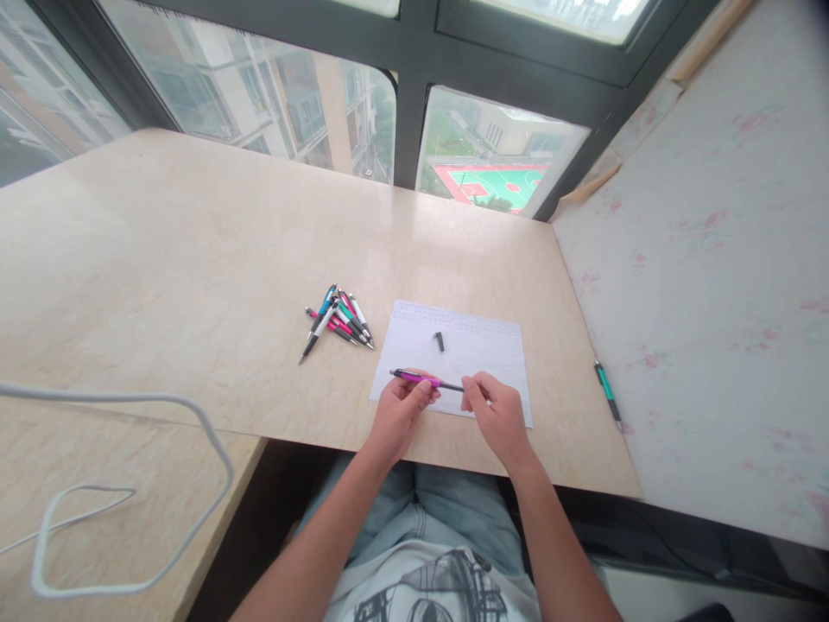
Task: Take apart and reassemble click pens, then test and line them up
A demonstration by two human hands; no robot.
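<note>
My left hand (401, 413) is closed around the purple barrel of a ballpoint pen (418, 377), whose dark clip end points left. At the pen's other end, my right hand (497, 413) pinches the thin dark section; the very tip is hidden by the fingers. Both hands are over the lower part of a white sheet of paper (479, 337) with rows of faint writing along its top. On that sheet, just beyond the pen, lies a small black piece (439, 341) that looks like a pen grip.
Left of the paper is a loose pile of several pens (337, 318) in blue, white, pink and green. A green and black pen (607, 394) lies by the wall on the right. A white cable (213, 432) loops at the left. Windows (259, 95) border the desk's far side.
</note>
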